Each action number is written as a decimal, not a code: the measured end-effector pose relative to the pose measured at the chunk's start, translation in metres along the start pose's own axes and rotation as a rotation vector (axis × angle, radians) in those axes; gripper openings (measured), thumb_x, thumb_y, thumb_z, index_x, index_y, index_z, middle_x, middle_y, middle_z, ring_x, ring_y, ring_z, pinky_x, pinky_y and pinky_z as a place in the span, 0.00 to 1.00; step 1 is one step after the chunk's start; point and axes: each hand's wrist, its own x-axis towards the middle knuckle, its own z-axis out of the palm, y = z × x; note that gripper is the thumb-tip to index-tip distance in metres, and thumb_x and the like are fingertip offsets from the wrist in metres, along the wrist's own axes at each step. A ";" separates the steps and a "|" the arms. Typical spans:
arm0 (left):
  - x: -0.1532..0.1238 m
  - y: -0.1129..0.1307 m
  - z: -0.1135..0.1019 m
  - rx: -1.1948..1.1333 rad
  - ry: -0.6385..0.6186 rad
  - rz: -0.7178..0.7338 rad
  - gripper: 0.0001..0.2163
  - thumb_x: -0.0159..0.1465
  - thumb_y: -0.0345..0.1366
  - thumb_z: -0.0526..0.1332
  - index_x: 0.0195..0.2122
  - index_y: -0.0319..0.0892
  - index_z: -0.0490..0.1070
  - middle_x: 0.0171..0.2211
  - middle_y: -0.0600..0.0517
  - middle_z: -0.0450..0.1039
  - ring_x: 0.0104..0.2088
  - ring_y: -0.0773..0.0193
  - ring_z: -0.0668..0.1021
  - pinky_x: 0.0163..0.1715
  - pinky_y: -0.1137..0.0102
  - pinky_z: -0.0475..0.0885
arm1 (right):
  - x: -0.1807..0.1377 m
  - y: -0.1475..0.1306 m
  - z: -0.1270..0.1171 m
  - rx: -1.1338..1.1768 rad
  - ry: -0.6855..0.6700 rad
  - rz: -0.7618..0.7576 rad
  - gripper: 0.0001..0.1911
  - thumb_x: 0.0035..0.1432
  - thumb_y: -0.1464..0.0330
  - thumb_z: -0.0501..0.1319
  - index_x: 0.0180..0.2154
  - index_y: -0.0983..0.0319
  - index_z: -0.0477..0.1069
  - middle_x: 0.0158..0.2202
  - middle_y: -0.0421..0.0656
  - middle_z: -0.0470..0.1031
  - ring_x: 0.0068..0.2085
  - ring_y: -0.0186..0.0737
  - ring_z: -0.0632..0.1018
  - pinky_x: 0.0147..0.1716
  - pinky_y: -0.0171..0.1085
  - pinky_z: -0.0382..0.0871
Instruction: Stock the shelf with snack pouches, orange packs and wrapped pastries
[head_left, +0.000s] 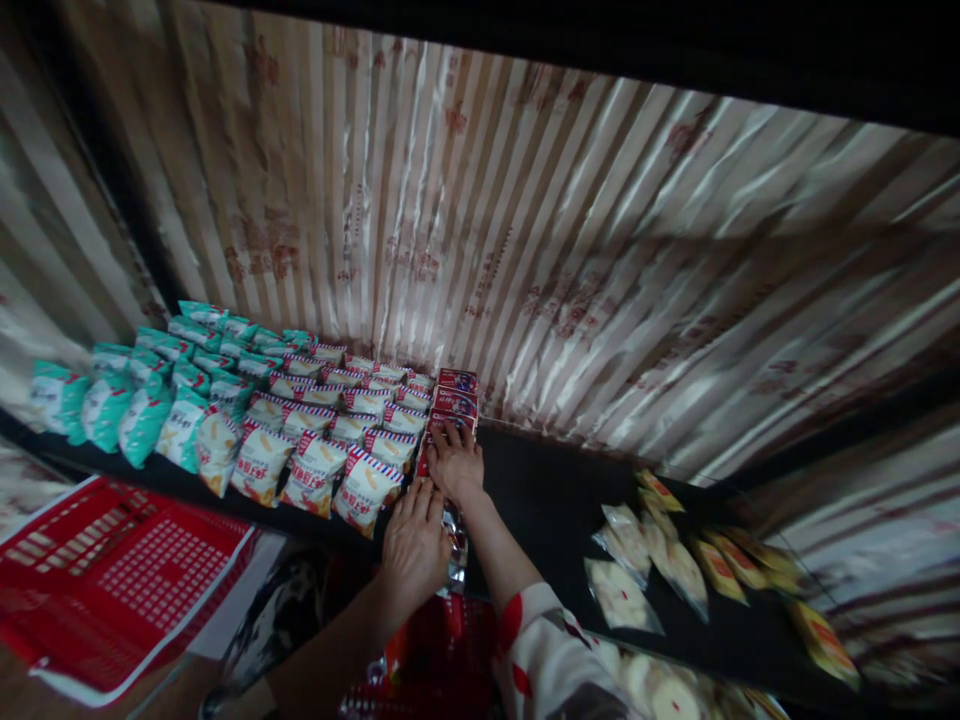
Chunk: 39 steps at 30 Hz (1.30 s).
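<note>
A narrow row of red packs (pixel 454 402) runs from the back of the black shelf toward its front edge. Upon the middle of this row rests my right hand (pixel 455 462), its fingers spread. My left hand (pixel 417 538) lies nearer the front edge, fingers stretched forward over the front of the row. Beside the left hand shows a shiny silver pack end (pixel 456 550); what lies under the palm is hidden. Just left of the row stand several white snack bags (pixel 367 488) with red and blue striped tops.
Teal snack bags (pixel 180 428) fill the shelf's left end. Clear packs of pale food (pixel 621 595) and yellow packs (pixel 718 570) lie at the right on the black shelf (pixel 536 500). A red basket (pixel 142 570) is below left. Striped, wrinkled sheeting (pixel 480 220) backs the shelf.
</note>
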 end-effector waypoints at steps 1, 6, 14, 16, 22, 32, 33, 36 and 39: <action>0.000 0.000 0.000 0.002 -0.001 -0.004 0.23 0.55 0.29 0.53 0.54 0.33 0.64 0.57 0.39 0.62 0.59 0.49 0.62 0.56 0.56 0.61 | 0.000 -0.001 -0.001 0.003 0.002 0.001 0.23 0.61 0.62 0.46 0.57 0.53 0.61 0.62 0.41 0.58 0.62 0.53 0.54 0.53 0.51 0.54; -0.002 0.000 -0.002 0.005 -0.003 -0.001 0.24 0.56 0.28 0.53 0.55 0.32 0.63 0.58 0.38 0.60 0.59 0.48 0.62 0.56 0.56 0.61 | 0.001 -0.001 -0.003 0.057 0.006 0.025 0.24 0.61 0.61 0.47 0.58 0.54 0.59 0.62 0.40 0.58 0.62 0.51 0.54 0.54 0.50 0.53; -0.005 0.001 0.004 0.017 0.085 0.007 0.23 0.56 0.27 0.53 0.54 0.35 0.63 0.58 0.39 0.61 0.60 0.50 0.62 0.57 0.56 0.60 | 0.003 0.004 0.000 0.108 0.050 0.011 0.26 0.61 0.59 0.48 0.58 0.63 0.61 0.62 0.50 0.57 0.63 0.48 0.55 0.59 0.45 0.47; -0.006 0.000 0.006 0.027 0.103 0.020 0.23 0.56 0.27 0.53 0.54 0.35 0.63 0.58 0.39 0.60 0.59 0.50 0.62 0.57 0.56 0.61 | 0.003 0.004 0.000 0.122 0.078 0.003 0.25 0.61 0.59 0.49 0.56 0.64 0.64 0.62 0.52 0.57 0.63 0.49 0.56 0.59 0.46 0.47; -0.008 -0.002 0.006 -0.006 0.100 0.062 0.23 0.56 0.27 0.52 0.55 0.33 0.61 0.60 0.37 0.57 0.61 0.50 0.59 0.57 0.55 0.61 | -0.006 0.008 -0.004 0.275 0.292 -0.034 0.20 0.61 0.62 0.50 0.51 0.63 0.69 0.60 0.51 0.60 0.61 0.48 0.59 0.58 0.47 0.53; -0.047 -0.028 -0.015 -0.250 0.266 0.195 0.14 0.60 0.26 0.49 0.44 0.39 0.69 0.48 0.44 0.69 0.53 0.58 0.69 0.53 0.60 0.65 | -0.123 0.039 -0.003 0.748 0.627 0.113 0.16 0.60 0.62 0.52 0.45 0.63 0.68 0.41 0.47 0.74 0.43 0.40 0.74 0.46 0.41 0.66; -0.059 -0.034 -0.017 -0.281 0.275 0.166 0.13 0.60 0.27 0.49 0.41 0.40 0.70 0.44 0.45 0.70 0.48 0.60 0.72 0.50 0.63 0.68 | -0.142 0.042 0.003 0.804 0.606 0.187 0.15 0.60 0.62 0.52 0.44 0.63 0.68 0.38 0.45 0.75 0.39 0.39 0.75 0.43 0.39 0.67; -0.097 -0.053 -0.013 -0.338 0.134 -0.074 0.12 0.61 0.28 0.48 0.37 0.42 0.71 0.39 0.48 0.70 0.42 0.62 0.73 0.44 0.66 0.70 | -0.195 0.044 0.035 0.935 0.398 0.351 0.15 0.59 0.59 0.52 0.36 0.62 0.70 0.27 0.41 0.74 0.30 0.37 0.74 0.33 0.35 0.67; -0.129 -0.066 0.010 -0.433 -0.223 -0.443 0.11 0.60 0.26 0.50 0.37 0.39 0.70 0.41 0.46 0.69 0.40 0.63 0.74 0.46 0.67 0.68 | -0.227 0.039 0.079 1.014 -0.022 0.394 0.17 0.58 0.57 0.51 0.32 0.61 0.72 0.23 0.40 0.74 0.27 0.38 0.74 0.30 0.34 0.66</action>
